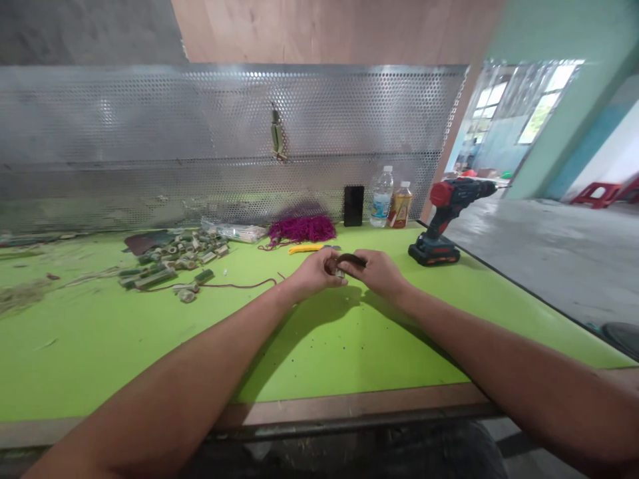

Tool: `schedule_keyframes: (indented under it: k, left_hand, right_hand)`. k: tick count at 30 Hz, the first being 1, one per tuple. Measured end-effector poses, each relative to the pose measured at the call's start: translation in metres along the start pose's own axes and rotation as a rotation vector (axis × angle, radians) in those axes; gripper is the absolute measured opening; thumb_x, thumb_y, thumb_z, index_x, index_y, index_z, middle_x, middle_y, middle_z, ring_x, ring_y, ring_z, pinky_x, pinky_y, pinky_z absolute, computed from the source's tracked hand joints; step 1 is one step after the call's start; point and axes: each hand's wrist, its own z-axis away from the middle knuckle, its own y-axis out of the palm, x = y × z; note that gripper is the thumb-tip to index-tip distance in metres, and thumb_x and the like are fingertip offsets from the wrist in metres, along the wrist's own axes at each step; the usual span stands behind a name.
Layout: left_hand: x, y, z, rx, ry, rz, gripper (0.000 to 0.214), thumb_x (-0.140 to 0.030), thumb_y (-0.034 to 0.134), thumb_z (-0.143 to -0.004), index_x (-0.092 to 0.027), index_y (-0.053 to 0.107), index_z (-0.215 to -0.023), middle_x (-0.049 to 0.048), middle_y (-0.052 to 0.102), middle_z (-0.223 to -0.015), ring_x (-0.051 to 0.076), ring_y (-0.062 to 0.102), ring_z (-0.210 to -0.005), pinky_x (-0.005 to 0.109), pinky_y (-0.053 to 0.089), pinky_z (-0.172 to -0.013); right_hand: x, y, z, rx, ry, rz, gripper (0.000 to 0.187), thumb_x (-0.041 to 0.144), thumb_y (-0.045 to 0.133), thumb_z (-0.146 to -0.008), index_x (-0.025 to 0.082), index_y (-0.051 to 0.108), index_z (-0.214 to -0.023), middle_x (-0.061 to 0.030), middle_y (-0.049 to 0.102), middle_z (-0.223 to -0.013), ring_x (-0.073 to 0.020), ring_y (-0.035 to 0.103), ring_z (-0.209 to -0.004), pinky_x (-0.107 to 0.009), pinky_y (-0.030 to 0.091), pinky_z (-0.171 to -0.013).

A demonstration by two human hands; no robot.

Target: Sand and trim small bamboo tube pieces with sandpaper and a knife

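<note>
Pinching a dark curved strip (351,260) between them, the left hand (312,274) and right hand (378,273) meet above the green table (124,352), many cut bamboo pieces (174,259) lying heaped to the left.

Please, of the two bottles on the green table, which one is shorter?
The small amber drink bottle, nearer the cordless drill; the clear water bottle beside it stands taller.

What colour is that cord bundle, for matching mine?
The cord bundle is magenta, shown best in the head view.
</note>
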Motion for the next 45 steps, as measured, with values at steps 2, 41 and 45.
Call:
schedule_keyframes:
  k: [2, 41, 45]
  left_hand:
    - [0.001, 0.0, -0.001, -0.003, 0.008, 0.005, 0.044, -0.027, 0.081, -0.063, -0.016, 0.056, -0.098, -0.0051, 0.048, -0.073, 0.009, 0.047, -0.063, 0.023, 0.037, -0.058]
    - [-0.013, 0.002, 0.004, -0.075, -0.011, -0.228, 0.034, -0.024, 0.076, -0.061, -0.018, 0.055, -0.088, -0.0054, 0.051, -0.067, 0.01, 0.047, -0.058, 0.023, 0.033, -0.051]
    - [-0.014, 0.002, 0.004, -0.083, -0.026, -0.228, 0.036, -0.021, 0.075, -0.06, -0.018, 0.054, -0.09, -0.0046, 0.054, -0.07, 0.011, 0.049, -0.061, 0.023, 0.035, -0.053]
  right_hand:
    - [-0.001, 0.0, -0.001, -0.034, 0.004, 0.003, 0.044, 0.057, 0.055, -0.086, 0.016, 0.067, -0.074, -0.0029, 0.06, -0.065, -0.0133, 0.045, -0.058, -0.026, 0.026, -0.053]
    - [0.003, -0.003, 0.001, -0.028, 0.036, 0.09, 0.045, 0.059, 0.055, -0.086, 0.018, 0.063, -0.069, -0.0018, 0.057, -0.061, -0.0125, 0.04, -0.054, -0.027, 0.022, -0.052]
    - [0.005, -0.003, 0.002, 0.053, 0.007, 0.086, 0.043, 0.057, 0.056, -0.086, 0.019, 0.063, -0.067, -0.0008, 0.055, -0.058, -0.0123, 0.04, -0.053, -0.028, 0.021, -0.053]
